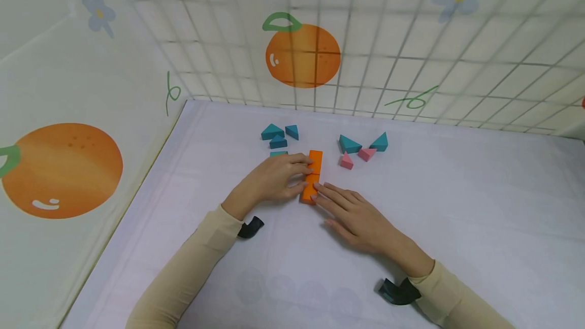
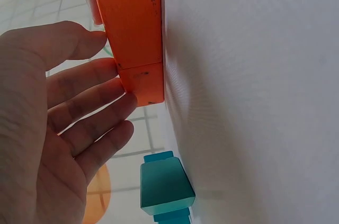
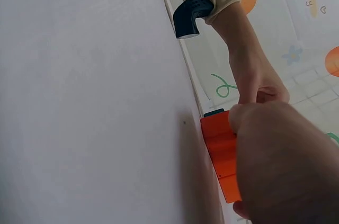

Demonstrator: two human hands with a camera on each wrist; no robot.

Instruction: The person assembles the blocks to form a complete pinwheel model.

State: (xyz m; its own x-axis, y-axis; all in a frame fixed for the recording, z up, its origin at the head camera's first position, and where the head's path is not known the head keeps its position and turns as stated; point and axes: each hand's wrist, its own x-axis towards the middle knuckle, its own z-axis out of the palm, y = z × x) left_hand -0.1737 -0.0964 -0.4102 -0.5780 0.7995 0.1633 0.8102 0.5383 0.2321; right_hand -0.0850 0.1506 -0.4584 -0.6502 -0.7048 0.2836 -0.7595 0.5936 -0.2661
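Two orange rectangular blocks lie end to end on the white table, the far block (image 1: 316, 157) directly behind the near block (image 1: 309, 195). My left hand (image 1: 274, 179) is at their left side; its fingertips touch the far block and its thumb the near one, fingers lightly bent in the left wrist view. From the right, my right hand (image 1: 363, 222) reaches in with fingers extended, fingertips on the near block. Just beyond my left hand is a partly hidden teal block (image 2: 167, 184). Part of the orange pair is covered by my right hand in the right wrist view.
Several teal blocks, among them a teal triangle (image 1: 272, 131), stand behind my left hand. To the right of the orange pair sit two teal triangles (image 1: 349, 144) and two pink triangles (image 1: 347, 162). A printed curtain (image 1: 365, 39) with a grid behind it borders the table.
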